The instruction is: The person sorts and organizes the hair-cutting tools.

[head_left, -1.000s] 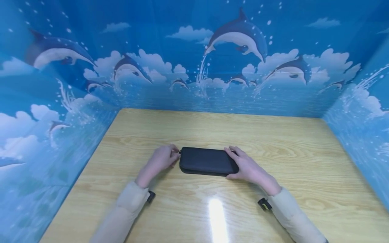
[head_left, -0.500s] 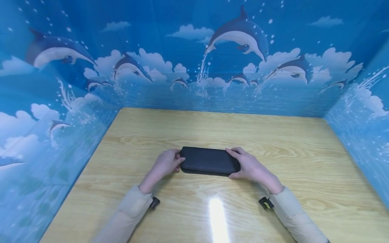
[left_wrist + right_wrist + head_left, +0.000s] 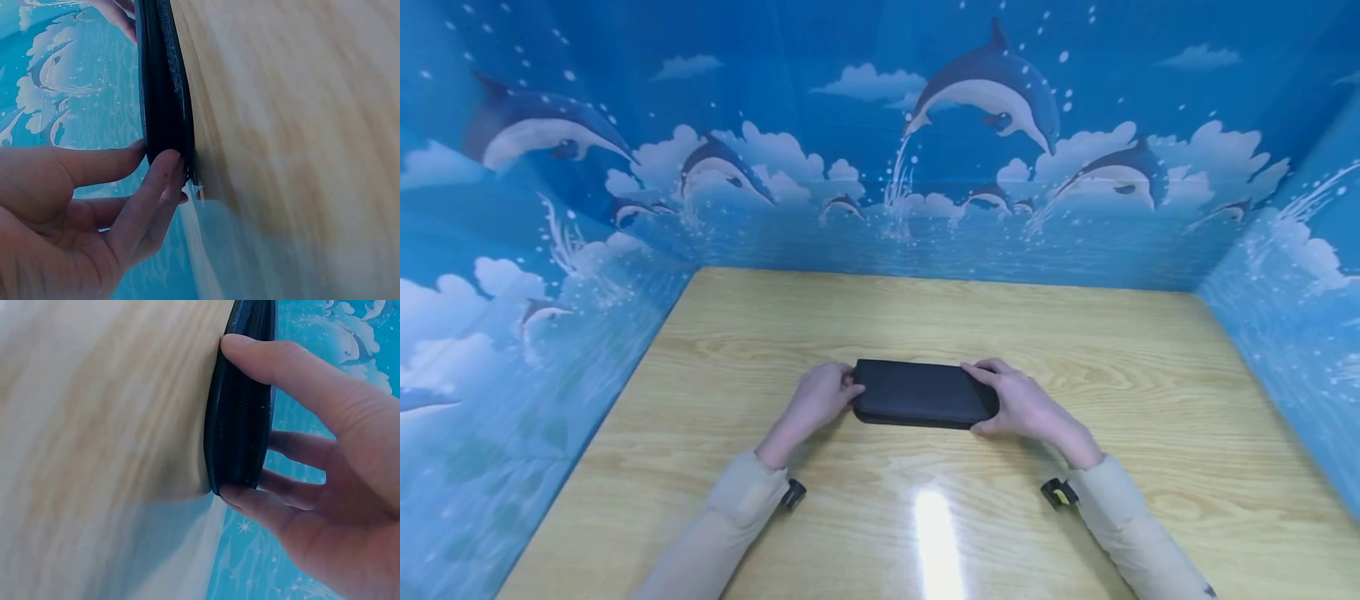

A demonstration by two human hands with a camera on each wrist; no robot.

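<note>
A long black zip-around wallet point(image 3: 925, 393) lies flat on the wooden table, its long side running left to right in the head view. My left hand point(image 3: 820, 396) pinches its left end; in the left wrist view the thumb lies over the upper face and the fingers point(image 3: 147, 203) meet the end edge. At the opposite end my right hand point(image 3: 1018, 404) grips the right side, its thumb at the near edge and other fingers over the top and far corner. The right wrist view shows the wallet's zipped side point(image 3: 240, 419) between thumb and fingers.
The light wood-grain table point(image 3: 940, 321) reaches back to a blue dolphin-printed backdrop point(image 3: 865, 225), which also rises at left and right. A bright light reflection lies on the table nearer the front. Small dark devices sit at both wrists.
My left hand has moved right from beside the wallet's left end and taken hold of it. The wallet and my right hand have shifted slightly to the right.
</note>
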